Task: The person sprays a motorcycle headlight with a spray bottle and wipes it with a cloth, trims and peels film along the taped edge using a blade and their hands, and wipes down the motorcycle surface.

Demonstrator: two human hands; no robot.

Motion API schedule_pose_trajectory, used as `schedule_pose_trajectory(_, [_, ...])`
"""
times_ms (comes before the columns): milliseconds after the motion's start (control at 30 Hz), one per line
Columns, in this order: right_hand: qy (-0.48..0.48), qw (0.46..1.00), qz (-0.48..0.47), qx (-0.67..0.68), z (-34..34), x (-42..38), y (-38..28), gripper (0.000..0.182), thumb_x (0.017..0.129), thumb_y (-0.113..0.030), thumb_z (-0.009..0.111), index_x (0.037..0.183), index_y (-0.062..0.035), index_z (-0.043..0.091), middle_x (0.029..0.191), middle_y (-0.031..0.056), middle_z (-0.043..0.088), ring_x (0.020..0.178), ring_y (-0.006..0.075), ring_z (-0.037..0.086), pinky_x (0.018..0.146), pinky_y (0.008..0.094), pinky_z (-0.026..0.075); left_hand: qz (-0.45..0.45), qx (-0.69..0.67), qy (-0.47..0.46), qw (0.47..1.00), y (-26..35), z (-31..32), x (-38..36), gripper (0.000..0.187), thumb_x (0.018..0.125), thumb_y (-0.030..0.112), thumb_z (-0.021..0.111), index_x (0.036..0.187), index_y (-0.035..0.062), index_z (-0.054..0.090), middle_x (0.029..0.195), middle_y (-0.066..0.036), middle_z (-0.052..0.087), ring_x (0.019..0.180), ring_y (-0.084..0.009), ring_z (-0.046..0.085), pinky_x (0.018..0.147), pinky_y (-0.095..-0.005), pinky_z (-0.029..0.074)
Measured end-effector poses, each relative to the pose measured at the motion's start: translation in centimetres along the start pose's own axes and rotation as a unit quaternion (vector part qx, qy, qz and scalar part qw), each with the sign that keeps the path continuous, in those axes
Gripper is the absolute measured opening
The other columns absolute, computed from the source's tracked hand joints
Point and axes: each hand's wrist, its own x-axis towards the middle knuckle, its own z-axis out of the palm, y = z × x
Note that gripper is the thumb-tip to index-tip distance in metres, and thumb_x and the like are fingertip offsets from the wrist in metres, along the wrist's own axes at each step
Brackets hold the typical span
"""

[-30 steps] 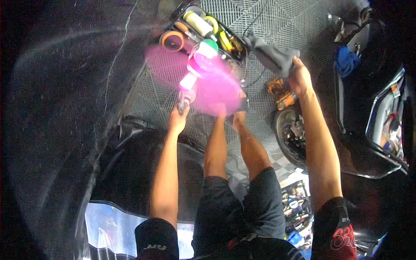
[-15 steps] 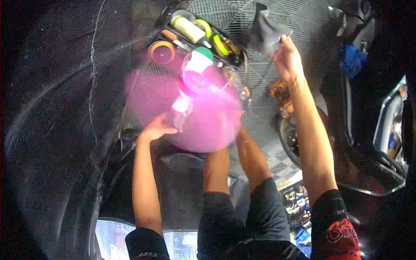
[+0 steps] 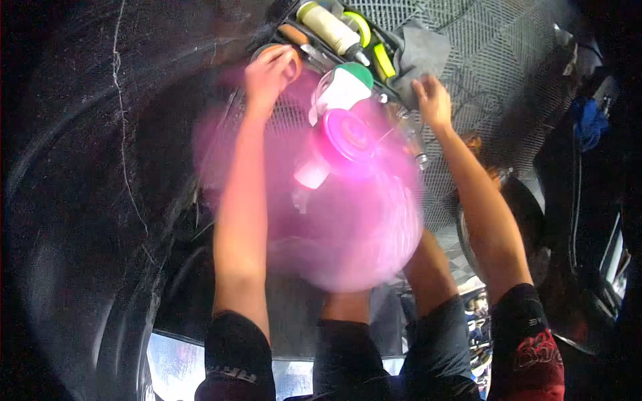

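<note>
My left hand [image 3: 269, 77] reaches far up, its fingers closed round an orange-rimmed round roll [image 3: 294, 65] that they partly cover. My right hand [image 3: 435, 103] is at the lower edge of a crumpled grey sheet [image 3: 424, 50], fingers curled against it; the sheet overlaps the side of a dark tool tray. Between my arms is a large, blurred, see-through pink shape [image 3: 361, 227] with a brighter pink round disc [image 3: 351, 136]. Just beyond the disc is a white container with a green top [image 3: 353, 72].
In the tray lie a pale bottle with a dark nozzle [image 3: 329, 28], a brown handle [image 3: 294, 33] and bright yellow-green pieces [image 3: 383, 61]. A cracked black surface [image 3: 100, 134] curves along the left. On the right hangs a blue cloth [image 3: 588, 125] above patterned grey flooring [image 3: 495, 40].
My left hand has moved up from beside the pink shape to the orange-rimmed roll. My right hand has come lower and inward, bringing the grey sheet to the tray. The view has shifted.
</note>
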Motion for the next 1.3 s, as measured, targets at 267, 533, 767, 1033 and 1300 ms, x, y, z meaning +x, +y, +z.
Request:
schedule_pose_trajectory(267, [-0.059, 0.990, -0.102, -0.077, -0.9, 0.6, -0.4, 0.035, 0.091, -0.038, 0.066, 0.106, -0.0067, 0.068, 0.101, 0.0233, 0.069, 0.096, 0.0441, 0.066, 0.083, 0.0509, 0.052, 0.018, -0.073, 0.004, 0.997, -2.7, 3.2, 2.1, 0.031, 0.085, 0.011, 0.077, 0.111, -0.0011, 0.064, 0.068, -0.005, 0.063, 0.046, -0.0056, 0.044, 0.041, -0.0228, 0.030])
schedule_pose_trajectory(533, [-0.001, 0.996, -0.093, -0.015, -4.2, -3.5, -1.5, 0.043, 0.091, -0.039, 0.066, 0.113, -0.0017, 0.068, 0.113, 0.0230, 0.063, 0.099, 0.0401, 0.064, 0.088, 0.0458, 0.051, 0.014, -0.260, 0.152, 0.953, -0.5, -0.5, -5.3, 0.012, 0.092, 0.015, 0.069, 0.100, 0.0066, 0.064, 0.069, 0.003, 0.055, 0.049, -0.0049, 0.045, 0.043, -0.0199, 0.030])
schedule_pose_trajectory(767, [-0.184, 0.975, 0.074, 0.097, -16.5, -21.5, 0.0, 0.041, 0.095, -0.037, 0.065, 0.103, 0.0027, 0.069, 0.095, 0.0170, 0.073, 0.088, 0.0267, 0.070, 0.081, 0.0387, 0.054, -0.072, -0.216, 0.318, 0.920, 1.4, -5.6, -37.6, 0.009, 0.097, 0.017, 0.064, 0.095, 0.0121, 0.057, 0.071, 0.005, 0.050, 0.053, -0.0011, 0.046, 0.039, -0.0173, 0.028])
schedule_pose_trajectory(1033, [-0.169, 0.975, 0.037, -0.137, -39.0, -56.6, -4.0, 0.090, 0.083, -0.072, 0.060, 0.139, -0.0018, 0.049, 0.139, 0.0322, 0.048, 0.132, 0.0448, 0.045, 0.113, 0.0473, 0.036, -0.107, -0.215, 0.285, 0.928, 2.6, 0.5, -71.9, 0.011, 0.097, 0.013, 0.061, 0.107, 0.0094, 0.056, 0.081, 0.002, 0.055, 0.063, -0.0059, 0.051, 0.050, -0.0168, 0.042])
schedule_pose_trajectory(1300, [-0.252, 0.875, 0.308, 0.276, -51.1, -82.3, 7.5, 0.125, 0.078, -0.072, 0.067, 0.152, 0.0129, 0.013, 0.157, 0.0260, 0.030, 0.145, 0.0335, 0.032, 0.120, 0.0387, 0.025, 0.069, -0.068, -0.032, 0.995, 10.3, 12.5, -81.1, 0.006, 0.100, 0.008, 0.054, 0.105, 0.0057, 0.052, 0.073, -0.001, 0.053, 0.056, -0.0075, 0.048, 0.046, -0.0222, 0.041])
